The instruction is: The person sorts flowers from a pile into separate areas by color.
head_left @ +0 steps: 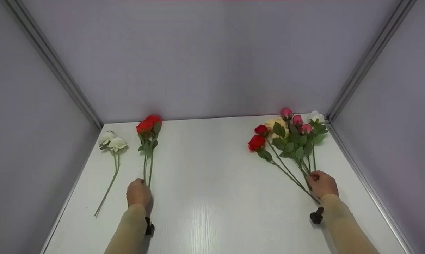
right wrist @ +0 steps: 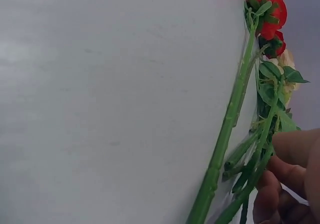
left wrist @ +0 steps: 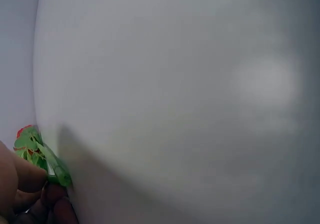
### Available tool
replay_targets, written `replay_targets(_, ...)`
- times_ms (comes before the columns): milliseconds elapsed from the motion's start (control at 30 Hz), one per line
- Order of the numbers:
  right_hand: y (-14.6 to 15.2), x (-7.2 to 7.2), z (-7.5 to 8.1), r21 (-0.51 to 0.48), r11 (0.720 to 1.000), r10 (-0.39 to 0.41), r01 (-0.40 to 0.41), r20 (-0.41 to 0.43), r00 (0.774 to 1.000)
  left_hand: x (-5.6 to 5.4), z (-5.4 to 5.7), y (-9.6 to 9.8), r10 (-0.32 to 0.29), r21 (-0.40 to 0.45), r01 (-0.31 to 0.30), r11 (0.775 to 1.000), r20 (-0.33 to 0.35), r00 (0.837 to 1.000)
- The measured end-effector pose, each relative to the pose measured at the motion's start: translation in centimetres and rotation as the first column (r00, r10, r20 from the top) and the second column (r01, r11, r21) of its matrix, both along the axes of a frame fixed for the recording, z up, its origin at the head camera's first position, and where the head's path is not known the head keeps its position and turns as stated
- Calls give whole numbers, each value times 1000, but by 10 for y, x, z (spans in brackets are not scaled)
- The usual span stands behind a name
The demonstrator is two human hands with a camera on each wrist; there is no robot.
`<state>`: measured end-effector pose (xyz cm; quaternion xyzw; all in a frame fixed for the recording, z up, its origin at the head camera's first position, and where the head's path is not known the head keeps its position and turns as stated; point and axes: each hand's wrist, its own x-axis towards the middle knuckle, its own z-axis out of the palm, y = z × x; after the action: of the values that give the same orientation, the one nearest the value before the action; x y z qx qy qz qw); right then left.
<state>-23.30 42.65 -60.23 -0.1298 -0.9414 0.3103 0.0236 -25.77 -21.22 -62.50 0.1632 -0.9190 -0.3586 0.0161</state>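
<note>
On the left, my left hand [head_left: 138, 192] pinches the lower stems of two orange-red roses [head_left: 149, 126], whose heads point to the back wall. In the left wrist view, a green stem [left wrist: 60, 175] runs between the thumb and curled fingers. Over on the right, my right hand [head_left: 323, 184] grips green stems [right wrist: 267, 151] below a leafy bunch with pink roses [head_left: 297, 120]. Two red roses [head_left: 257, 143] lie just left of that bunch, their stems slanting down toward the right wrist. Cream flowers [head_left: 275, 124] are partly hidden behind the leaves.
Two white flowers [head_left: 117, 144] lie by the left edge of the white table [head_left: 205, 169]. Another white flower [head_left: 316, 116] is at the back right corner. Grey panels [head_left: 212, 60] enclose the back and both sides.
</note>
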Motion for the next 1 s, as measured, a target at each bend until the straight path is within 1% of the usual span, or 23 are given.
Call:
replay_targets(167,0,-2,-3,9,1000,-23,23,27,999,0,0,2,21,-32,-22,999,-41,999)
replay_targets(300,1,-2,-5,1,999,-33,33,42,999,0,0,2,21,-52,-23,998,-28,999)
replay_targets(400,1,-2,-6,-7,999,-41,42,44,998,1,1,3,17,-47,-18,999,-14,1000)
replay_targets(500,1,-1,-5,-9,999,-54,54,28,998,0,3,5,6,-48,-6,999,-8,1000)
replay_targets(700,0,-1,-3,-17,998,-65,64,-29,997,-2,0,5,0,-49,0,999,10,1000)
replay_targets(833,0,-1,-3,-39,997,-71,70,-31,997,-2,0,4,-6,-54,7,998,23,1000)
replay_targets(1000,0,1,-2,-57,996,-74,71,-42,996,-2,2,3,-28,-78,29,997,16,999)
